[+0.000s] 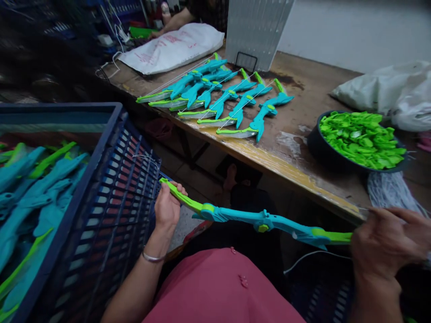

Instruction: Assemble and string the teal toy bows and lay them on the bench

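Observation:
A turquoise and green toy bow (pixel 240 215) lies across my lap, held above my legs. My left hand (pixel 167 204) is closed round its green left limb near the tip. My right hand (pixel 387 244) grips the other green end, which disappears behind the fingers. A loose white string (pixel 313 255) curls below the bow beside the right hand. White strings (pixel 392 190) also hang in a bundle off the table edge just behind that hand. Several strung toy bows (pixel 232 94) lie in a row on the table ahead.
A blue plastic crate (pixel 114 179) stands at my left, piled with turquoise and green bow parts (pixel 40 202). On the wooden table (pixel 303 103) are a dark bowl (pixel 318 150) of small green pieces (pixel 362 139) and a white sack (pixel 175 47). Another person's arm (pixel 178 22) rests at the back.

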The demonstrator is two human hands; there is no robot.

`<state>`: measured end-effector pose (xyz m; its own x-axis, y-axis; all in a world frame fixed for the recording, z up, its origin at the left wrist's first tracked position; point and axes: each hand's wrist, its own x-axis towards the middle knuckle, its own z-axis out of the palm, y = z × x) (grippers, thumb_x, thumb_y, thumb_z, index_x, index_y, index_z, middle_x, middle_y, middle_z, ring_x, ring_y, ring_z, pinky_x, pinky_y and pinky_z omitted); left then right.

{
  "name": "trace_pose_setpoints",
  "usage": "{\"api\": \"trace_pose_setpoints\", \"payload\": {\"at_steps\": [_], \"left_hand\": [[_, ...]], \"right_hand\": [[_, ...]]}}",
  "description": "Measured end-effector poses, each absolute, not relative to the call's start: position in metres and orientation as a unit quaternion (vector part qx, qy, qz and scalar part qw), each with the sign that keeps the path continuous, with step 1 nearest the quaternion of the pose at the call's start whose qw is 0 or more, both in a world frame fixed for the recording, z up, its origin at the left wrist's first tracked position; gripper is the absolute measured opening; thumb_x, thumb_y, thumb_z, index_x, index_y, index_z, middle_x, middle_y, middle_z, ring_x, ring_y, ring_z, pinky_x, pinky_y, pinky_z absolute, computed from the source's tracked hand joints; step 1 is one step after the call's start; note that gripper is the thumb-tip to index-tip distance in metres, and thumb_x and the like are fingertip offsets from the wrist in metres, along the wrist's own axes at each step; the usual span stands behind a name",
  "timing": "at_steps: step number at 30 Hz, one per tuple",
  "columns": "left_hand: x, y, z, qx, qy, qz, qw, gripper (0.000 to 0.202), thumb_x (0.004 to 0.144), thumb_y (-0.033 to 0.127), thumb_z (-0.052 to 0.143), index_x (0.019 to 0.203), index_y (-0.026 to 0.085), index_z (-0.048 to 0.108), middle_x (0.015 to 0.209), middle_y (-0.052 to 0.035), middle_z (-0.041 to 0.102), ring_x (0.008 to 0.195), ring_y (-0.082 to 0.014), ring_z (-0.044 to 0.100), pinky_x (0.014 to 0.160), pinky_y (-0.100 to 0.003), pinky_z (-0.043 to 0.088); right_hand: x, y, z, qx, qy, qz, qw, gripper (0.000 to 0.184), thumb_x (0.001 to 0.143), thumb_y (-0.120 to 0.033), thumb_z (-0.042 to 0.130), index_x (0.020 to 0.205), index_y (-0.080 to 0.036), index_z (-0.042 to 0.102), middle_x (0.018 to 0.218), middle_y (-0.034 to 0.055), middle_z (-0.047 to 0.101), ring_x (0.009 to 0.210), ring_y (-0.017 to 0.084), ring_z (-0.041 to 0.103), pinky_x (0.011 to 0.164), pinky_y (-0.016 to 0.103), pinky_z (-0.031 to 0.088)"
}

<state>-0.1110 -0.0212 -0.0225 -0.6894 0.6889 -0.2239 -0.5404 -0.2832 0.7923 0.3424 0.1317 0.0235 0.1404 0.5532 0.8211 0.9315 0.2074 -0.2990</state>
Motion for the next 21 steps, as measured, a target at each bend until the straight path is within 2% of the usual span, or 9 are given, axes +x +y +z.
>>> {"api": "trace_pose_setpoints", "payload": {"at_steps": [3, 4, 5, 7, 9, 11, 14, 17, 21], "left_hand": [[-0.086, -0.028, 0.004, 0.115, 0.438, 0.8, 0.393, 0.048, 0.084, 0.065, 0.069, 0.084, 0.017, 0.063, 0.075, -0.002, 0.058, 0.069, -0.0157, 0.056, 0.069, -0.029, 0.051], [-0.077, -0.03, 0.013, 0.136, 0.433, 0.801, 0.391, 0.05, 0.086, 0.067, 0.066, 0.083, 0.017, 0.063, 0.075, -0.0022, 0.058, 0.069, -0.0159, 0.056, 0.07, -0.029, 0.051], [-0.069, -0.032, 0.022, 0.159, 0.426, 0.804, 0.384, 0.051, 0.087, 0.068, 0.063, 0.082, 0.018, 0.064, 0.074, -0.0024, 0.058, 0.069, -0.0161, 0.056, 0.07, -0.029, 0.05], [-0.057, -0.035, 0.039, 0.207, 0.409, 0.806, 0.373, 0.054, 0.09, 0.071, 0.056, 0.08, 0.018, 0.065, 0.072, -0.0027, 0.057, 0.068, -0.0168, 0.055, 0.07, -0.03, 0.049], [-0.05, -0.038, 0.054, 0.248, 0.388, 0.805, 0.375, 0.058, 0.09, 0.074, 0.052, 0.078, 0.019, 0.065, 0.068, -0.0026, 0.055, 0.067, -0.0176, 0.053, 0.068, -0.031, 0.047], [-0.049, -0.042, 0.063, 0.282, 0.366, 0.804, 0.373, 0.06, 0.089, 0.077, 0.049, 0.075, 0.02, 0.063, 0.065, -0.0022, 0.052, 0.065, -0.0179, 0.05, 0.067, -0.032, 0.045], [-0.05, -0.049, 0.064, 0.305, 0.343, 0.806, 0.374, 0.059, 0.089, 0.077, 0.048, 0.072, 0.021, 0.06, 0.063, -0.0017, 0.049, 0.064, -0.0179, 0.047, 0.065, -0.033, 0.045], [-0.049, -0.057, 0.056, 0.302, 0.344, 0.794, 0.399, 0.057, 0.088, 0.077, 0.046, 0.073, 0.023, 0.055, 0.066, -0.0022, 0.047, 0.064, -0.0188, 0.046, 0.065, -0.036, 0.046], [-0.045, -0.061, 0.05, 0.31, 0.334, 0.792, 0.406, 0.058, 0.087, 0.078, 0.044, 0.071, 0.023, 0.05, 0.067, -0.0017, 0.044, 0.064, -0.0182, 0.044, 0.067, -0.039, 0.049]], "right_hand": [[0.268, 0.111, 0.045, -0.435, -0.762, -0.155, 0.455, 0.022, 0.094, -0.033, 0.058, 0.083, -0.028, 0.076, 0.074, 0.0121, 0.065, 0.073, 0.022, 0.066, 0.063, 0.042, 0.047], [0.238, 0.1, 0.054, -0.404, -0.791, -0.101, 0.448, 0.017, 0.094, -0.028, 0.06, 0.091, -0.029, 0.077, 0.079, 0.0098, 0.066, 0.074, 0.02, 0.065, 0.063, 0.038, 0.048], [0.207, 0.089, 0.064, -0.397, -0.807, -0.027, 0.436, 0.019, 0.096, -0.023, 0.059, 0.1, -0.029, 0.076, 0.085, 0.0079, 0.065, 0.079, 0.019, 0.065, 0.066, 0.036, 0.05], [0.151, 0.067, 0.084, -0.344, -0.82, 0.122, 0.441, 0.021, 0.097, -0.018, 0.059, 0.11, -0.028, 0.073, 0.088, 0.0036, 0.064, 0.076, 0.015, 0.062, 0.063, 0.029, 0.049], [0.11, 0.048, 0.104, -0.289, -0.807, 0.248, 0.452, 0.017, 0.097, -0.014, 0.06, 0.105, -0.024, 0.072, 0.085, 0.0012, 0.063, 0.073, 0.013, 0.061, 0.062, 0.025, 0.05], [0.087, 0.032, 0.119, -0.233, -0.801, 0.319, 0.449, 0.016, 0.097, -0.011, 0.058, 0.098, -0.021, 0.071, 0.084, 0.0013, 0.062, 0.075, 0.012, 0.061, 0.063, 0.023, 0.051], [0.076, 0.014, 0.128, -0.18, -0.819, 0.345, 0.421, 0.021, 0.099, -0.007, 0.052, 0.102, -0.02, 0.068, 0.091, 0.004, 0.062, 0.082, 0.012, 0.062, 0.065, 0.023, 0.053], [0.074, 0.003, 0.124, -0.136, -0.835, 0.335, 0.415, 0.019, 0.101, -0.012, 0.049, 0.109, -0.019, 0.065, 0.095, 0.0061, 0.063, 0.085, 0.015, 0.061, 0.067, 0.027, 0.055], [0.068, -0.005, 0.115, -0.112, -0.849, 0.303, 0.419, 0.011, 0.1, -0.014, 0.053, 0.102, -0.018, 0.063, 0.092, 0.0054, 0.063, 0.084, 0.016, 0.059, 0.074, 0.032, 0.056]]}}
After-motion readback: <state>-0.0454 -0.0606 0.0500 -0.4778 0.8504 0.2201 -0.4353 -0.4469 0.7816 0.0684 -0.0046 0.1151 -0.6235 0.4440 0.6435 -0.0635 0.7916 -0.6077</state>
